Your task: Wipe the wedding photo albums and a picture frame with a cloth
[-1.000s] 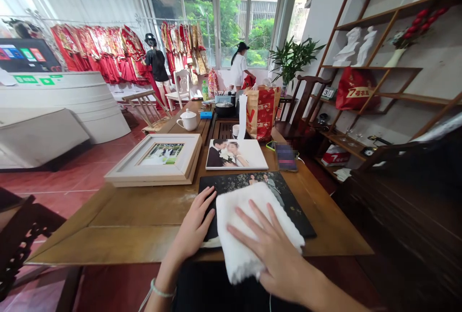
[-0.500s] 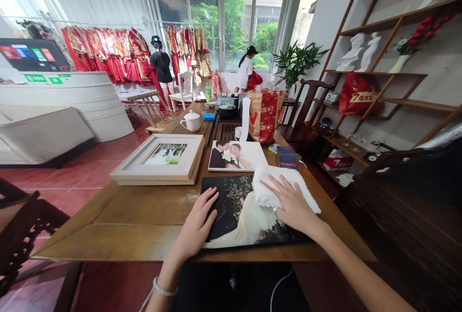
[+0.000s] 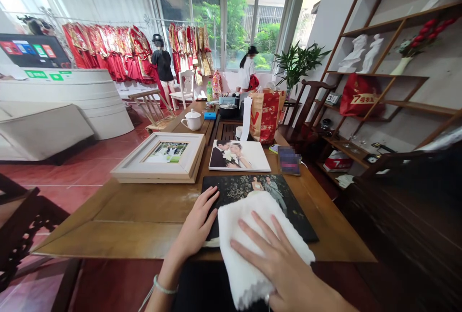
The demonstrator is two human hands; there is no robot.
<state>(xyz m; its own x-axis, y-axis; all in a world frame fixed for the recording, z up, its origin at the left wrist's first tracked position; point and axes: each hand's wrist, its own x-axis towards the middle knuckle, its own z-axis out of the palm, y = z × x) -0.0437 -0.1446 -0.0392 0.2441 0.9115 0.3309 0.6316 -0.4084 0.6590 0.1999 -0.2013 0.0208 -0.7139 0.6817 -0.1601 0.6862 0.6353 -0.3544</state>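
Observation:
A dark photo panel (image 3: 305,228) with a printed couple lies flat near the table's front edge. My left hand (image 3: 197,223) rests on its left edge, fingers stretched out and holding nothing. My right hand (image 3: 270,249) lies spread on a white cloth (image 3: 234,220), pressing it over the lower middle of the panel. The cloth's near corner hangs past the front edge of the table, and part of the printed dress is hidden beneath it. Just beyond the panel lies a lighter wedding photo panel (image 3: 258,156).
Stacked pale frames (image 3: 121,172) lie left on the wooden table (image 3: 144,216). A phone (image 3: 288,160), a paper bag (image 3: 265,115) and a white lidded cup (image 3: 193,119) stand farther back. Chairs flank the table; two people stand near the garment racks.
My right hand has drawn the cloth from the panel's upper right toward me and left, uncovering the printed couple. My left hand has stayed in place.

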